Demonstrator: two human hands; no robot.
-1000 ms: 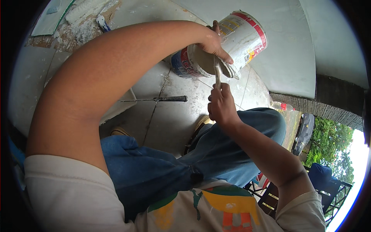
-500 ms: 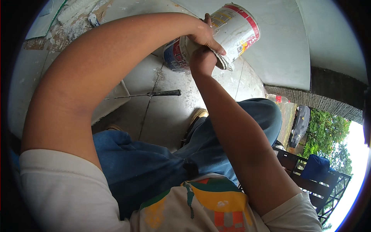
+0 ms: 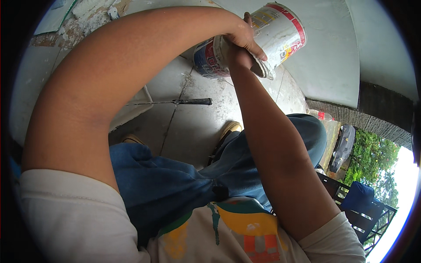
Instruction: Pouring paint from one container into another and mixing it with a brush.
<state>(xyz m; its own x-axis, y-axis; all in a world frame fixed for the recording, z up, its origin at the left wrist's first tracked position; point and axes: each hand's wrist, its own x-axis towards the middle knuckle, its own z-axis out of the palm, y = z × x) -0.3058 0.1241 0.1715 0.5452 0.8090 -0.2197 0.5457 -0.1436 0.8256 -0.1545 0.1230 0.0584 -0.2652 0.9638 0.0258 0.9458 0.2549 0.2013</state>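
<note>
Aslant, white bucket (image 3: 283,37), rim clasped by left hand (image 3: 245,37), right hand (image 3: 239,58) at bucket mouth, grip hidden.

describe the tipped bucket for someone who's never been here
Past the jeans and across the tiled floor stands a pale wall. Beside it, the left hand holds the tipped bucket near its rim. Unlike the lower bucket, which shows blue and red, it is mostly white, with a red band at its far end.
</note>
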